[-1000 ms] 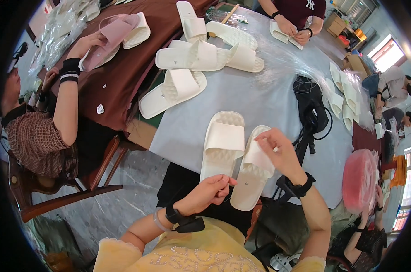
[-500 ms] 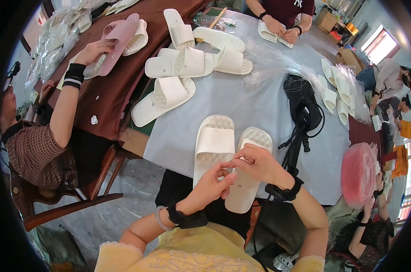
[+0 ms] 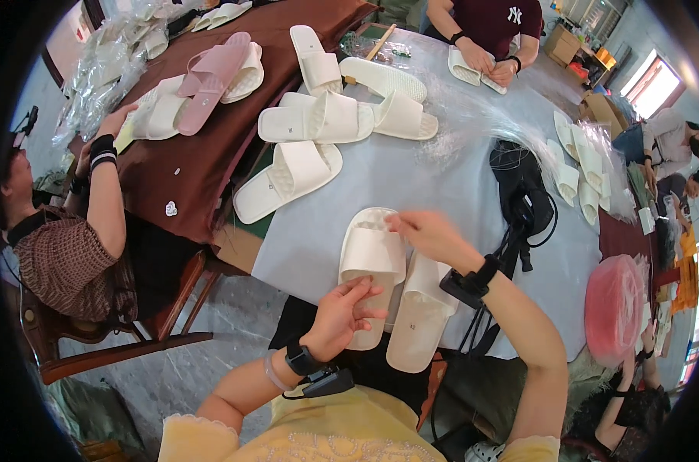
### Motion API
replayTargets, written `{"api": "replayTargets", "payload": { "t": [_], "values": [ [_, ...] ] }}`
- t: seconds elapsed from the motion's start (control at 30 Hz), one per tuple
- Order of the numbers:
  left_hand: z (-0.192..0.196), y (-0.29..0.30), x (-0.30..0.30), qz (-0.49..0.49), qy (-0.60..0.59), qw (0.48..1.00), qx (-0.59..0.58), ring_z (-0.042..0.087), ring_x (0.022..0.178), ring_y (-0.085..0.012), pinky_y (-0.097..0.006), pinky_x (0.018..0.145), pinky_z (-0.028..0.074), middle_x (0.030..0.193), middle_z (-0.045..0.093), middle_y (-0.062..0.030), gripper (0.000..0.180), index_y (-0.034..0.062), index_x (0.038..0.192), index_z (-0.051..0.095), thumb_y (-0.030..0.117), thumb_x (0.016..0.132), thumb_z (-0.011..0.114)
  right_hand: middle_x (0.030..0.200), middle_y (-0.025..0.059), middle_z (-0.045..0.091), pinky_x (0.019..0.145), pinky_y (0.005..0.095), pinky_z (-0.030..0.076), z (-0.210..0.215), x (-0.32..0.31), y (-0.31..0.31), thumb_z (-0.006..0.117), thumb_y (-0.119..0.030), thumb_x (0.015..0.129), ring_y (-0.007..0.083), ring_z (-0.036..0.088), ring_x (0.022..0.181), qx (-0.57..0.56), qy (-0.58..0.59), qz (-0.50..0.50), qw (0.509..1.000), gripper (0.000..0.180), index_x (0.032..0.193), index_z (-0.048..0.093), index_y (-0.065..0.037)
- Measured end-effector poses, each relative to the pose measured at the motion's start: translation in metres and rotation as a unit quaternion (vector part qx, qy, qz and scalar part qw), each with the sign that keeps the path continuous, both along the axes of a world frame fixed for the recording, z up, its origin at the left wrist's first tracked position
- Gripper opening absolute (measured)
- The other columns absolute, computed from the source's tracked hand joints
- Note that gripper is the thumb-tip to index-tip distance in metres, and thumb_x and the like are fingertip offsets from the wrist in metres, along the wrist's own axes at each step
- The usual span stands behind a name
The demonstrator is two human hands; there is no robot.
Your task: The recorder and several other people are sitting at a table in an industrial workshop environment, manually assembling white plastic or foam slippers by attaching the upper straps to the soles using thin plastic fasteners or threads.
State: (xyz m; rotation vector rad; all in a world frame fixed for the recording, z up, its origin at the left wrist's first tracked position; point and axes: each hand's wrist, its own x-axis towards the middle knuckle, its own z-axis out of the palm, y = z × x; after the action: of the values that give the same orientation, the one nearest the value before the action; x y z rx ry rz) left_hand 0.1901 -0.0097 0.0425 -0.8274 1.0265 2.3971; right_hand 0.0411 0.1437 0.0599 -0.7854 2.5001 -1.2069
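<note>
A pair of white open-toe slippers lies side by side at the table's near edge, heels toward me. Over the left slipper (image 3: pixel 371 250), my left hand (image 3: pixel 341 316) is near the strap's rear edge, palm turned up, fingers loosely bent and apart. My right hand (image 3: pixel 434 235), slightly blurred, reaches across to that slipper's toe end, with thumb and fingers pinched together. Whatever is in the pinch is too small to make out. The right slipper (image 3: pixel 420 323) rests below my right wrist, its toe end hidden by my hand.
Several white slippers (image 3: pixel 288 183) lie farther left. A black strap bundle (image 3: pixel 522 192) and fine clear strands (image 3: pixel 472 115) are on the grey table (image 3: pixel 303 254). A pink roll (image 3: pixel 613 312) stands right. Co-workers sit left, across and right; pink slippers (image 3: pixel 211 85) lie on the brown cloth (image 3: pixel 160 173).
My hands, together over the pair before, have come apart. The right went up to the left slipper's toe; the left moved slightly left. The left co-worker's hand left the pink slipper.
</note>
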Motion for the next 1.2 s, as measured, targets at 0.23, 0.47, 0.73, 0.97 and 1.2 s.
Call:
{"api": "replayTargets", "payload": {
  "t": [0.23, 0.47, 0.73, 0.97, 1.2],
  "values": [
    [-0.017, 0.009, -0.010, -0.007, 0.072, 0.995, -0.066, 0.064, 0.064, -0.0199, -0.024, 0.043, 0.045, 0.090, 0.061, -0.0162, 0.022, -0.0062, 0.106, 0.047, 0.005, 0.088, 0.040, 0.070, 0.0058, 0.060, 0.061, 0.0288, 0.041, 0.012, 0.001, -0.007, 0.050, -0.031, 0.088, 0.0144, 0.051, 0.063, 0.184, -0.164, 0.139, 0.959, 0.031, 0.093, 0.063, -0.003],
    [-0.019, 0.008, -0.015, -0.044, 0.072, 0.994, -0.069, 0.061, 0.062, -0.0161, -0.022, 0.044, 0.041, 0.086, 0.061, -0.0125, 0.020, -0.0030, 0.104, 0.050, 0.008, 0.090, 0.042, 0.078, -0.0037, 0.056, 0.058, 0.0229, 0.036, -0.006, -0.004, -0.005, 0.056, -0.026, 0.085, 0.0070, 0.045, 0.069, 0.050, -0.325, 0.103, 0.939, 0.027, 0.100, 0.064, -0.006],
    [-0.007, 0.010, 0.003, -0.051, 0.130, 0.987, -0.079, 0.058, 0.087, -0.0140, -0.026, 0.073, 0.045, 0.097, 0.057, -0.0073, 0.025, 0.0001, 0.113, 0.046, 0.013, 0.091, 0.044, 0.087, 0.0009, 0.060, 0.066, 0.0205, 0.039, -0.010, 0.008, 0.000, 0.064, -0.020, 0.079, 0.0072, 0.051, 0.076, -0.089, -0.355, -0.073, 0.928, 0.027, 0.100, 0.063, -0.003],
    [0.024, -0.015, -0.017, -0.117, 0.345, 0.844, -0.394, 0.055, 0.095, -0.0143, -0.027, 0.082, 0.045, 0.106, 0.057, -0.0090, 0.027, -0.0018, 0.110, 0.050, 0.012, 0.087, 0.053, 0.088, 0.0027, 0.063, 0.073, 0.0223, 0.042, 0.008, 0.026, 0.023, 0.065, -0.017, 0.078, 0.0083, 0.054, 0.077, -0.193, -0.227, -0.106, 0.949, 0.026, 0.098, 0.062, -0.001],
    [0.024, 0.014, -0.088, -0.231, 0.338, 0.848, -0.338, 0.057, 0.078, -0.0126, -0.022, 0.072, 0.044, 0.083, 0.062, -0.0064, 0.027, -0.0033, 0.104, 0.057, 0.018, 0.088, 0.053, 0.085, 0.0015, 0.060, 0.069, 0.0209, 0.040, 0.007, 0.048, 0.028, 0.061, -0.015, 0.082, 0.0066, 0.051, 0.075, -0.315, -0.217, -0.187, 0.905, 0.026, 0.104, 0.059, -0.002]
  ]
}}
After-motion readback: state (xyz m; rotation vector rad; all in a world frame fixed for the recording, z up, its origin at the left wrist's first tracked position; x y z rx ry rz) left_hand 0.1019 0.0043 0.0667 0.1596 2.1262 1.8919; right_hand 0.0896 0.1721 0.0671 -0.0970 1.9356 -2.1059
